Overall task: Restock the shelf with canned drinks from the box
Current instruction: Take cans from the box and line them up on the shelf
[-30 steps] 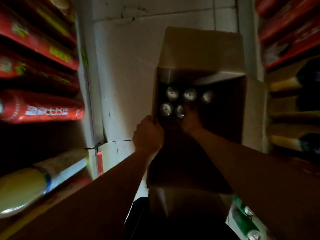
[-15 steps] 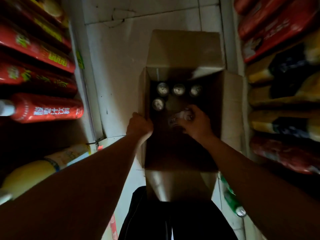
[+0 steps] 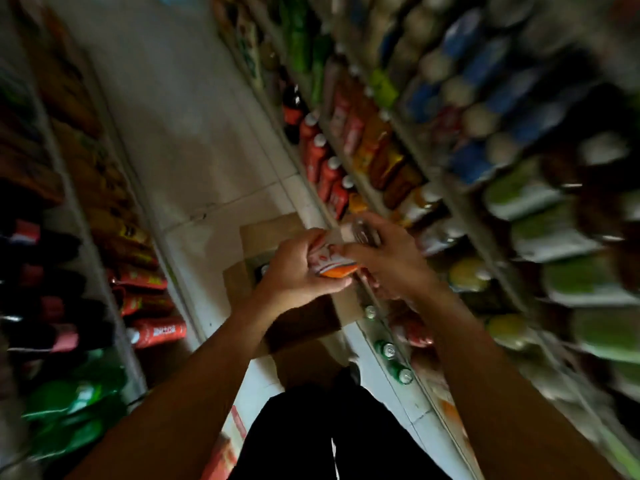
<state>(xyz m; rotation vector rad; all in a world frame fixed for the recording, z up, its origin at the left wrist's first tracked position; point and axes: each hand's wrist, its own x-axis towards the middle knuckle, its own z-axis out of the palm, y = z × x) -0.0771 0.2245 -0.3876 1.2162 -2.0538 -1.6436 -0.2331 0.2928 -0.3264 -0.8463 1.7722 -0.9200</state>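
My left hand [image 3: 298,271] and my right hand [image 3: 391,261] meet in front of me, both closed around a white and orange drink can [image 3: 332,263]. A silver can top shows by my right fingers; I cannot tell if it is a second can. Below my hands the open cardboard box [image 3: 263,233] stands on the floor, and a can top shows in its dark inside. The shelf [image 3: 381,327] on the right runs close past the box, with green cans [image 3: 389,349] lying on its lowest level.
The aisle is narrow, with a pale tiled floor [image 3: 194,140]. Red bottles [image 3: 318,157], snack bags and blue and green packs fill the right shelving. Dark and red bottles [image 3: 156,332] and green packs fill the left shelving. My dark trousers are at the bottom.
My right hand has lifted a can out of the box. My left hand has left the box edge and joined it on the can. The view has swung up and right along the aisle.
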